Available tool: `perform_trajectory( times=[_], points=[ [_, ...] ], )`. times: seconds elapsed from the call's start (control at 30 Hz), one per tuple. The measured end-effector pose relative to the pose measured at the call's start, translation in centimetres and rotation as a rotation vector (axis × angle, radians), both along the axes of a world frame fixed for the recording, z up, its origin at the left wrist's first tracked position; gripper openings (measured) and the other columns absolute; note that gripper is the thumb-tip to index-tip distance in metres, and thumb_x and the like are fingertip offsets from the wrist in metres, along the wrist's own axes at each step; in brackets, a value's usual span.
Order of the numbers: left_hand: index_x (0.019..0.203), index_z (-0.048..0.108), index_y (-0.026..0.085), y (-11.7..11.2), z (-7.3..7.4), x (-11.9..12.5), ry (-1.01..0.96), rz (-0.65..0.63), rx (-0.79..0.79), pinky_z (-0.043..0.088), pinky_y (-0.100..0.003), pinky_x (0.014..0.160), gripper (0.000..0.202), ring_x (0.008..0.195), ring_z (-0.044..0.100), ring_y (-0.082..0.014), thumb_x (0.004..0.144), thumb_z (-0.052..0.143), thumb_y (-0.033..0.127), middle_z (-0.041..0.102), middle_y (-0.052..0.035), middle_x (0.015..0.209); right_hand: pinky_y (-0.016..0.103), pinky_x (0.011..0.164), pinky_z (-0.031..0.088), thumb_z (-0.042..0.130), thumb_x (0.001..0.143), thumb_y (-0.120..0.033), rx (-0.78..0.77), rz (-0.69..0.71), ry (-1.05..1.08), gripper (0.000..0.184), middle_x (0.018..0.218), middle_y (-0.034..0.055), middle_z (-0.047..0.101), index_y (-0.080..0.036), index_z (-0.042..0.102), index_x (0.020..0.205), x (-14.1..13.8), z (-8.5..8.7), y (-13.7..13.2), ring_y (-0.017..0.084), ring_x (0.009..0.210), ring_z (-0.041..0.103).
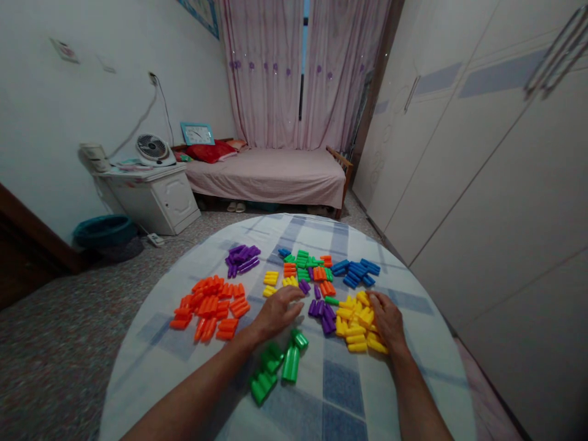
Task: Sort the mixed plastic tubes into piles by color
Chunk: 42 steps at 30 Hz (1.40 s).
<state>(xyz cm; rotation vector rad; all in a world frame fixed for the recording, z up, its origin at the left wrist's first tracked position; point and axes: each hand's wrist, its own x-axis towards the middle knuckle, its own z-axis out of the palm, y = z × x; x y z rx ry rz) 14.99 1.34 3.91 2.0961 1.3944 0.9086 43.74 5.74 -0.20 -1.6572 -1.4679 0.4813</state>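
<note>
My left hand [279, 311] is over the middle of the table, fingers stretched forward and thumb apart, holding nothing I can see. Its fingertips are close to a small purple plastic piece [304, 286] and some yellow pieces [290, 282]. Against the right side of a yellow pile [356, 324] rests my right hand [389, 318], its fingers bent loosely and partly hidden. Ribbed purple pieces [323, 313] lie between the hands. Green pieces [291, 364] are nearer me, beside my left forearm. Mixed green pieces [303, 260] and orange pieces [327, 288] sit beyond the hands.
An orange pile [209, 306] lies left, a purple pile [241, 260] behind it, and a blue pile [356, 272] at back right. A checked cloth [342, 389] covers the round table. Beyond are a bed [275, 174], a cabinet [172, 199] and a wardrobe [482, 184].
</note>
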Motion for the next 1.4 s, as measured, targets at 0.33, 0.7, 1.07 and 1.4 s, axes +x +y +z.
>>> perform_trajectory(
  times=[0.33, 0.7, 1.07, 1.4],
  points=[
    [0.100, 0.062, 0.019, 7.8, -0.2, 2.7, 0.496, 0.195, 0.054, 0.044, -0.036, 0.092, 0.022, 0.105, 0.054, -0.0215, 0.082, 0.052, 0.028, 0.062, -0.0079, 0.106, 0.035, 0.087, 0.043, 0.037, 0.079, -0.046, 0.011, 0.009, 0.006, 0.045, 0.099, 0.0097, 0.068, -0.017, 0.068, 0.094, 0.1, -0.2, 0.1, 0.022, 0.092, 0.061],
    [0.098, 0.063, 0.019, 8.7, -0.2, 4.2, 0.574, 0.291, -0.047, 0.045, -0.035, 0.086, 0.027, 0.102, 0.056, -0.0242, 0.078, 0.055, 0.035, 0.064, -0.0088, 0.105, 0.035, 0.085, 0.043, 0.037, 0.079, -0.045, 0.005, 0.023, 0.004, 0.044, 0.099, 0.0092, 0.068, -0.017, 0.067, 0.093, 0.1, -0.1, 0.1, 0.022, 0.091, 0.060],
    [0.098, 0.062, 0.020, 8.8, -1.3, 4.2, 0.566, 0.330, -0.024, 0.044, -0.034, 0.086, 0.025, 0.104, 0.054, -0.0229, 0.075, 0.057, 0.028, 0.061, -0.0080, 0.107, 0.034, 0.086, 0.043, 0.035, 0.080, -0.045, 0.008, 0.030, -0.004, 0.045, 0.100, 0.0109, 0.067, -0.015, 0.066, 0.095, 0.0, 0.0, 0.0, 0.022, 0.091, 0.060],
    [0.102, 0.061, 0.019, 7.8, 0.1, 3.6, 0.439, 0.298, 0.074, 0.044, -0.032, 0.089, 0.026, 0.103, 0.055, -0.0206, 0.080, 0.055, 0.031, 0.061, -0.0072, 0.104, 0.033, 0.084, 0.043, 0.035, 0.080, -0.044, 0.007, 0.020, -0.008, 0.045, 0.099, 0.0111, 0.067, -0.014, 0.066, 0.095, 0.0, -0.1, 0.0, 0.022, 0.091, 0.060]
  ],
)
